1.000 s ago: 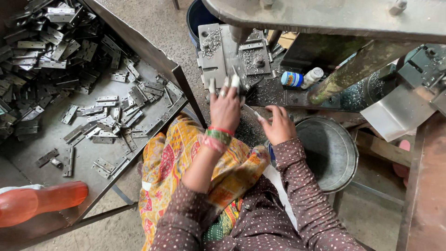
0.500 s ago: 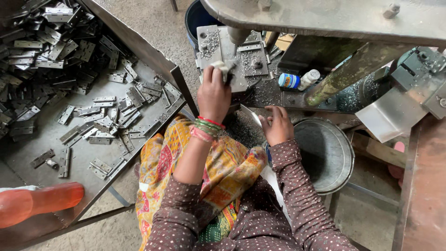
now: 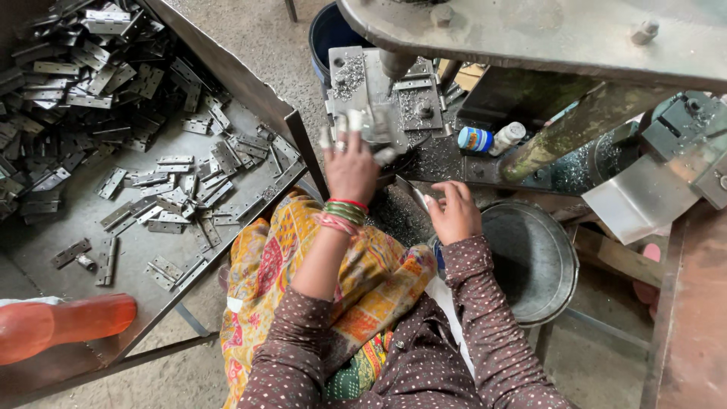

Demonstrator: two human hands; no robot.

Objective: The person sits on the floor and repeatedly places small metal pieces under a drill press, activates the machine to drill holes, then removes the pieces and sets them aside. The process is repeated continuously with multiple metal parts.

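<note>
View from above of a seated worker at a metal press. The left hand (image 3: pixel 350 168), fingers spread and raised, reaches to the press bed (image 3: pixel 363 91) and holds a small flat metal piece (image 3: pixel 385 155) at its fingertips; how firmly the grip closes on it cannot be told, since the fingers are blurred. The right hand (image 3: pixel 453 212) rests lower, near the rim of a round grey metal basin (image 3: pixel 530 257), its grip closed loosely round a thin metal strip (image 3: pixel 411 193) that juts toward the left wrist. The press bed is strewn with bright metal filings, and the machine's heavy grey frame (image 3: pixel 545 34) crosses the top of the view. To the left lies a shallow steel tray serving as the work surface (image 3: pixel 45 242), carrying a heap of grey hinge plates (image 3: pixel 113 83) (densest at its far corner, thinning to scattered single pieces near the worker). An orange bottle (image 3: pixel 60 322) lies on the tray's near edge. Behind the press stand a blue bucket (image 3: pixel 322 34) and a small white bottle (image 3: pixel 491 138). The floor (image 3: pixel 257 38) is bare, dusty concrete.
</note>
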